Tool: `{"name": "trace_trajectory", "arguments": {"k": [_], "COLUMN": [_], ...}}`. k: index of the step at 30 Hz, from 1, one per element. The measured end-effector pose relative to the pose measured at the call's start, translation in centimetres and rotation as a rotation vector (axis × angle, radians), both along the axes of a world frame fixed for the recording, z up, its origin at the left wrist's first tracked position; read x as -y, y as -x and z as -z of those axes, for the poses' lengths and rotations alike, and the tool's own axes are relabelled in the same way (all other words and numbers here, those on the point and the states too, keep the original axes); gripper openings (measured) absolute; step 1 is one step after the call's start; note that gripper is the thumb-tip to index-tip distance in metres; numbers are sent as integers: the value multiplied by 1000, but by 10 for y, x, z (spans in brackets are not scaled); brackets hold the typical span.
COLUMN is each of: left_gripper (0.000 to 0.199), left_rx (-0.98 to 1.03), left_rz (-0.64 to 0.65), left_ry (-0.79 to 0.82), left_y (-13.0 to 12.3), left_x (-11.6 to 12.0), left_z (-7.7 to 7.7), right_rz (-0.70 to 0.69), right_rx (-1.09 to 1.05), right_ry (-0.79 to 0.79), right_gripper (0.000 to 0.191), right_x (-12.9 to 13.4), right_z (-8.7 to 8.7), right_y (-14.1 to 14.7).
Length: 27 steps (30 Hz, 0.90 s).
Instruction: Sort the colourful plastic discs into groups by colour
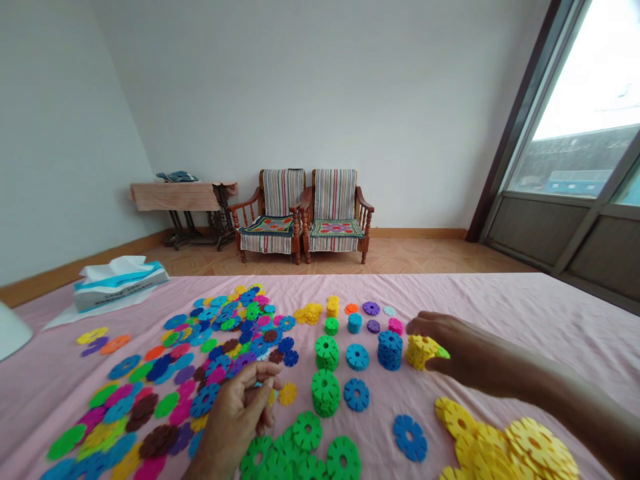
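The table (pixel 500 300) wears a pink cloth. The discs come in green (pixel 326 392), blue (pixel 389 349) and yellow (pixel 423 351) stacks beside a mixed multicoloured heap (pixel 200 373). The chairs (pixel 305 213) are striped.

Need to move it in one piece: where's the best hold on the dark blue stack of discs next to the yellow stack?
Probably the blue stack is best pinched low on its left and right side walls, coming from above. It stands upright, a yellow stack under the right hand crowds its right.
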<state>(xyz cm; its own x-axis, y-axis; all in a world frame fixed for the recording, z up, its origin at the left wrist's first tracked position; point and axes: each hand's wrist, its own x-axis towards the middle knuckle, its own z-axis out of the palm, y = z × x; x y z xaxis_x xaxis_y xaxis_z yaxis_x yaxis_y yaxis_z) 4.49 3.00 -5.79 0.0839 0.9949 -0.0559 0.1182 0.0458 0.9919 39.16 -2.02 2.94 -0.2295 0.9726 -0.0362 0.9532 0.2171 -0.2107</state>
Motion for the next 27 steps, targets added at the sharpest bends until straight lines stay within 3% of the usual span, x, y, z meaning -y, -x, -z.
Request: {"name": "trace_trajectory", "arguments": {"k": [1,3,5,8,12,17,24,27], "left_gripper": [41,41,41,40,38,37,39,41], "left_rx": [0,-5,-10,8,26,22,22,23], "left_rz": [-3,-10,-11,-15,-3,5,14,12], "left_ry": [-5,-11,-9,-14,-26,-33,-36,-21], "left_y": [0,0,-1,-1,1,3,1,1], "left_x": [0,1,1,0,-1,-3,-3,-2], "left_z": [0,-1,-1,0,3,6,6,4], "right_rz": [11,37,20,11,44,122,108,82], "right_rx": [-44,-111,-87,-9,-9,-14,-31,-27], "right_ry": [-12,26,78,30,4,83,107,93], "right_gripper": [31,25,29,41,45,40,39,48], "right_x": [10,29,46,61,60,47,50,52], "right_z": [1,6,14,29,41,40,39,42], "right_y": [7,23,38,54,62,63,62,63]}}
